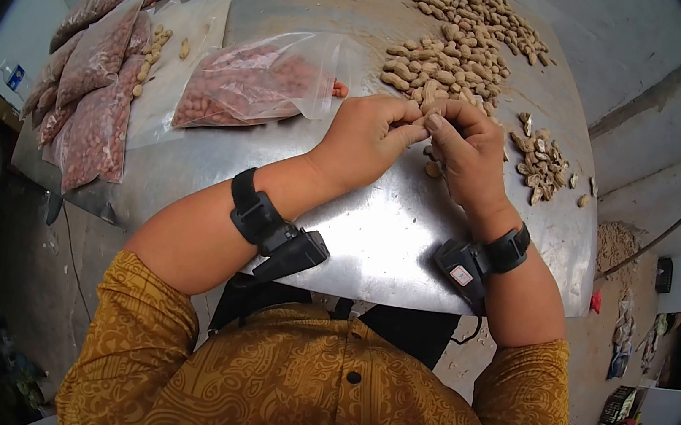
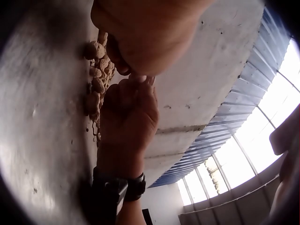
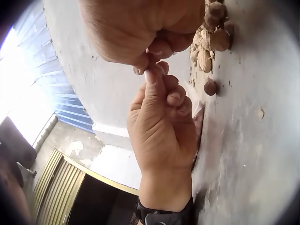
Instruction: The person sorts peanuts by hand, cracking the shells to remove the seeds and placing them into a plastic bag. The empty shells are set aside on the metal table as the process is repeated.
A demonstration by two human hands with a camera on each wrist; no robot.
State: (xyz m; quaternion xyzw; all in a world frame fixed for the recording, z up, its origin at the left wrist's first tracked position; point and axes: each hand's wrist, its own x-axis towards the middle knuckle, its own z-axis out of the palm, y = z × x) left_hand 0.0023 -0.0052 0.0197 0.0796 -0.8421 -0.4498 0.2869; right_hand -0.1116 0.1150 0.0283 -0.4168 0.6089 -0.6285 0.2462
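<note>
My left hand [image 1: 369, 137] and right hand [image 1: 473, 157] meet fingertip to fingertip over the metal table. Curled fingers and thumbs of both pinch a small peanut, almost wholly covered by the fingertips. In the right wrist view the left hand [image 3: 161, 119] has its thumb pressed up against the right hand's [image 3: 140, 30] fingertips. Just beyond the hands spreads a heap of unshelled peanuts [image 1: 448, 63]. Right of my right hand lies a small pile of broken peanut shells [image 1: 540, 162]. A clear bag of reddish shelled peanuts [image 1: 241, 88] lies left of my left hand.
Several filled bags of peanuts [image 1: 102, 64] are stacked at the table's left. Beside them a flat clear bag [image 1: 202, 26] has a few unshelled peanuts [image 1: 151, 58] on it. The table's near edge [image 1: 381, 301] is close to my body. A wall [image 1: 629, 78] stands beyond the right side.
</note>
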